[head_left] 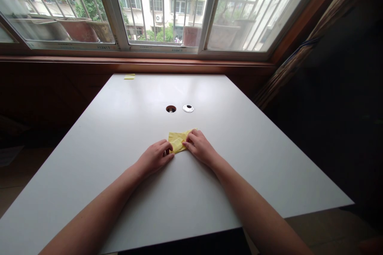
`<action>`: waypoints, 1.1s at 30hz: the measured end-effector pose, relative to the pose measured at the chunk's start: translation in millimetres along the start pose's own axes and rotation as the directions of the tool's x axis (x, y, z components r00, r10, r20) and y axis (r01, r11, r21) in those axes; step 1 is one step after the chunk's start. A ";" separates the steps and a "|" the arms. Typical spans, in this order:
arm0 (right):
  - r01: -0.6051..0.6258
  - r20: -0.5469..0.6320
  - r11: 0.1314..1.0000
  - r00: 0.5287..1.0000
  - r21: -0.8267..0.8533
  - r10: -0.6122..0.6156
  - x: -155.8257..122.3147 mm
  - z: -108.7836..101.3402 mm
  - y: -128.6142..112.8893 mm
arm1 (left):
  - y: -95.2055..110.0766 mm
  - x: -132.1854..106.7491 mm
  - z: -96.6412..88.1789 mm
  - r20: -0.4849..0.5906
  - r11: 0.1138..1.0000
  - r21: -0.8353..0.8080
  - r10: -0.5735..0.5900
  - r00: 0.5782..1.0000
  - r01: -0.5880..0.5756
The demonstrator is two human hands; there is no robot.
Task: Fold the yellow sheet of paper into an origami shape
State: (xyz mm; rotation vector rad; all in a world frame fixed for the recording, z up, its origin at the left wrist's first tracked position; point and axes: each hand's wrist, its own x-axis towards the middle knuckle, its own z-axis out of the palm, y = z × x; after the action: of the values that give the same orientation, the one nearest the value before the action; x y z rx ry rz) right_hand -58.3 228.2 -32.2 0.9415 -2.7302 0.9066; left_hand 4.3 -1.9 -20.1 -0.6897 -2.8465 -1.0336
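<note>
A small folded yellow paper (pixel 177 140) lies on the white table (pixel 125 127) near its middle. My left hand (pixel 155 156) rests at the paper's lower left corner, fingers curled and pinching its edge. My right hand (pixel 200 146) covers the paper's right side, fingertips pressed together on a fold. Both forearms reach in from the near edge. Part of the paper is hidden under my fingers.
A round cable hole (pixel 170 108) and its loose silver cap (pixel 188 108) sit behind the paper. A small yellow note (pixel 129 76) lies at the far edge. Beyond is a barred window (pixel 161 8) with plant pots. A dark curtain (pixel 329 67) hangs at the right.
</note>
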 end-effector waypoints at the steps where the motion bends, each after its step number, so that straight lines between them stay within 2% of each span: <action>1: -0.002 0.000 1.000 1.000 -0.003 0.002 -0.1 -0.2 -0.4 | 1.0 0.2 -0.4 -0.005 1.000 0.003 -0.010 1.000 0.010; 5: 0.004 0.005 1.000 1.000 -0.006 -0.004 -0.5 -0.7 -0.5 | 2.6 0.5 -1.3 -0.020 1.000 0.000 -0.006 1.000 0.006; 11: 0.009 0.009 1.000 1.000 0.016 -0.009 -0.8 0.6 1.8 | -6.9 -0.6 4.4 -0.073 0.998 0.035 0.054 0.996 -0.051; 17: 0.017 0.004 0.999 1.000 0.035 -0.018 -1.8 -0.2 1.9 | -12.5 -0.8 7.4 -0.070 0.989 0.099 0.119 0.990 -0.112; 23: -0.006 -0.027 0.992 1.000 0.130 0.010 -3.7 -1.8 2.4 | -10.4 -4.3 -4.5 0.026 0.946 0.215 0.245 0.969 -0.245; 33: 0.039 -0.037 0.989 0.999 0.145 -0.034 -3.2 -1.4 7.3 | -12.3 -5.0 -9.2 0.120 0.894 0.285 0.325 0.938 -0.346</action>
State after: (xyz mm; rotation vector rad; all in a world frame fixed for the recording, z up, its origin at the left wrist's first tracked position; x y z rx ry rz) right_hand -60.1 235.3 -35.7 0.9864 -2.6389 1.1175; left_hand 2.6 -18.0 -21.2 -1.1470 -2.7091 -0.5185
